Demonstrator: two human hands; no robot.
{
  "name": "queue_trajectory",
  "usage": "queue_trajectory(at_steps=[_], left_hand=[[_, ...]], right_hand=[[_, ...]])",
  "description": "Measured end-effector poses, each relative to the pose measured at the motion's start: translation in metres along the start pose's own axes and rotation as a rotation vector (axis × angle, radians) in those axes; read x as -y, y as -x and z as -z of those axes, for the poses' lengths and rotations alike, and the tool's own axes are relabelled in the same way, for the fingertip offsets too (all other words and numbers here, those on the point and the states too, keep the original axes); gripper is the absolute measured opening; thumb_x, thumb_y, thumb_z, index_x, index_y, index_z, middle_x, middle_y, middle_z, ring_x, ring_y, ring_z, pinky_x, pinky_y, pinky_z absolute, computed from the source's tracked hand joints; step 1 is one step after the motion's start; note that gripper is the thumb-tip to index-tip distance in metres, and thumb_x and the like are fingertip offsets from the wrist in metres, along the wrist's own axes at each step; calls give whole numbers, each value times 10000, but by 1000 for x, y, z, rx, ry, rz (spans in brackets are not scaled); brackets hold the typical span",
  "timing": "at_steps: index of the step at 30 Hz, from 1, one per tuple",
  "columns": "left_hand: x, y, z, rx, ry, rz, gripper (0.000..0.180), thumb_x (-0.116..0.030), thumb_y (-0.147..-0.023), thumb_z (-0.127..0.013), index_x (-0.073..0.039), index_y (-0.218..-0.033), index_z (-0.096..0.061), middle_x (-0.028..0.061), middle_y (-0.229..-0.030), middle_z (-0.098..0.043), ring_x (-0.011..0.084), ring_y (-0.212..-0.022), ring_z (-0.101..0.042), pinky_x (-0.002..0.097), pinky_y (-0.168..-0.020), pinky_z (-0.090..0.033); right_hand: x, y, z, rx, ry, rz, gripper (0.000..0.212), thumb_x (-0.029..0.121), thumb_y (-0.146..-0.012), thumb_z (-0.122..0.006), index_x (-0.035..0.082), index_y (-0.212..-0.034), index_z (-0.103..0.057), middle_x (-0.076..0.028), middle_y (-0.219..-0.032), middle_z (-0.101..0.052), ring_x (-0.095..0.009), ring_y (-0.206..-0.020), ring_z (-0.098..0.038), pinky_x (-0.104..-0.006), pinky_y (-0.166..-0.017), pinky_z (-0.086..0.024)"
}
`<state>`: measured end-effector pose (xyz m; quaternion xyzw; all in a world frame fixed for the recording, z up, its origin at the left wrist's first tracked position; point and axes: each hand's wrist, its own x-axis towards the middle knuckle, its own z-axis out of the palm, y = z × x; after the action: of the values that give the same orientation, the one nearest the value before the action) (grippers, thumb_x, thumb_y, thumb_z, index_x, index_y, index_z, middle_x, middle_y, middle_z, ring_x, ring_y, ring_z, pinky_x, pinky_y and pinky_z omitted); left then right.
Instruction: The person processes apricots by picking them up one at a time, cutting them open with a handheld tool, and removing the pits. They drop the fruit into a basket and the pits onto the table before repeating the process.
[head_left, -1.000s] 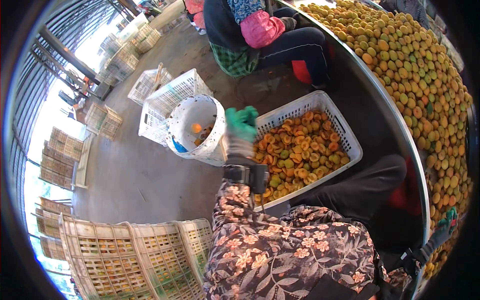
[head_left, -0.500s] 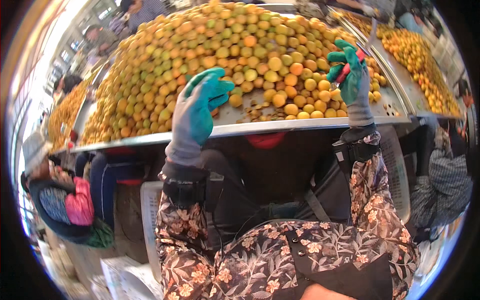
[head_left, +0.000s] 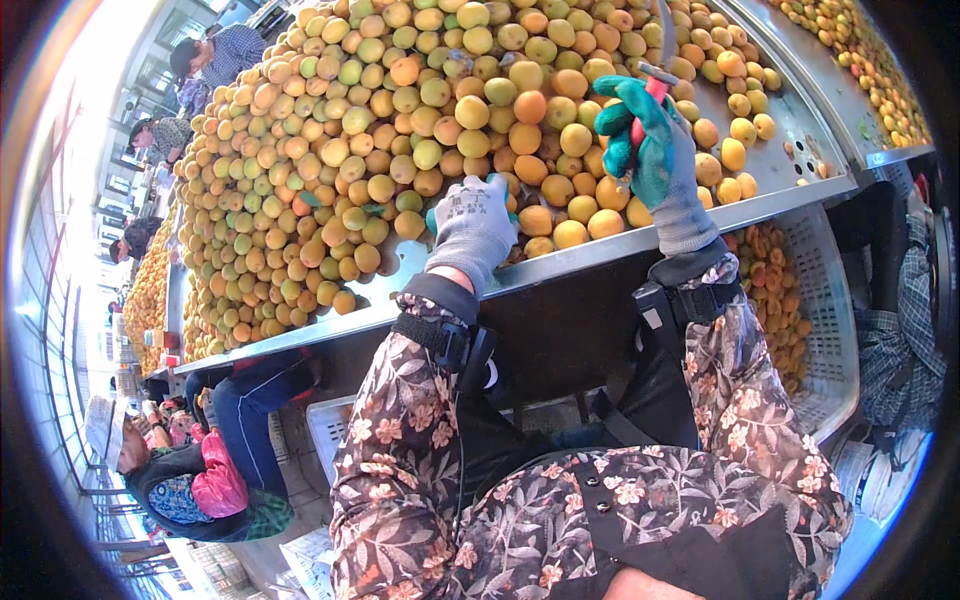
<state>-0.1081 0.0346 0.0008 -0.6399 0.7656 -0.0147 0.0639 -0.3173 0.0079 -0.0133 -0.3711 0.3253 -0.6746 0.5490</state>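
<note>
My right hand (head_left: 650, 140), in a grey and green glove, is closed round the red handle of a tool (head_left: 655, 92) with a thin metal blade pointing away from me. It hovers over the front right of a large heap of apricots (head_left: 340, 150). My left hand (head_left: 472, 228), in a matching glove, reaches down at the heap's front, just past the metal table's rim (head_left: 590, 250). Its back faces up, so its fingers are mostly hidden, and I cannot see whether an apricot is in them.
A light plastic crate (head_left: 825, 310) with cut-looking orange fruit (head_left: 775, 300) stands right of my legs. Another crate's edge (head_left: 330, 425) shows at my left. A person (head_left: 190, 470) sits to the left, another (head_left: 890, 340) to the right. A second fruit-laden table (head_left: 850, 90) lies beyond.
My left hand has turned back-side up and gone down to the apricots at the rim. My right hand keeps the red-handled tool. The whole view has tilted and come closer to the heap.
</note>
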Motion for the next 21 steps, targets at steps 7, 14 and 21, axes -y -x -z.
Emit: queue_trajectory(at_steps=[7, 14, 21], left_hand=[[22, 28, -1, -103, 1654, -18, 403, -161, -854, -624, -53, -1233, -541, 108, -1099, -615, 229, -974, -616, 333, -795, -528], [5, 46, 11, -138, 2082, -150, 542, -188, -912, -593, -5, -1382, -396, 109, -1168, -563, 157, -922, -619, 241, -706, -531], [28, 40, 1, 51, 2412, -85, 581, -12, -825, -592, 0, -1371, -394, 145, -1204, -564, 165, -860, -619, 243, -674, -520]], right_hand=[[14, 23, -16, 369, 181, -196, 250, 130, -878, -618, 31, -1107, -613, -24, -799, -617, -55, -574, -537, -185, -450, -424], [-2, 57, -50, 426, 342, 115, 435, 26, -855, -626, -31, -1261, -479, -43, -952, -607, -81, -850, -550, -251, -754, -487], [-2, 43, -70, 418, 817, 267, 423, 56, -805, -660, -21, -1187, -495, -168, -884, -618, -284, -789, -619, -337, -743, -486]])
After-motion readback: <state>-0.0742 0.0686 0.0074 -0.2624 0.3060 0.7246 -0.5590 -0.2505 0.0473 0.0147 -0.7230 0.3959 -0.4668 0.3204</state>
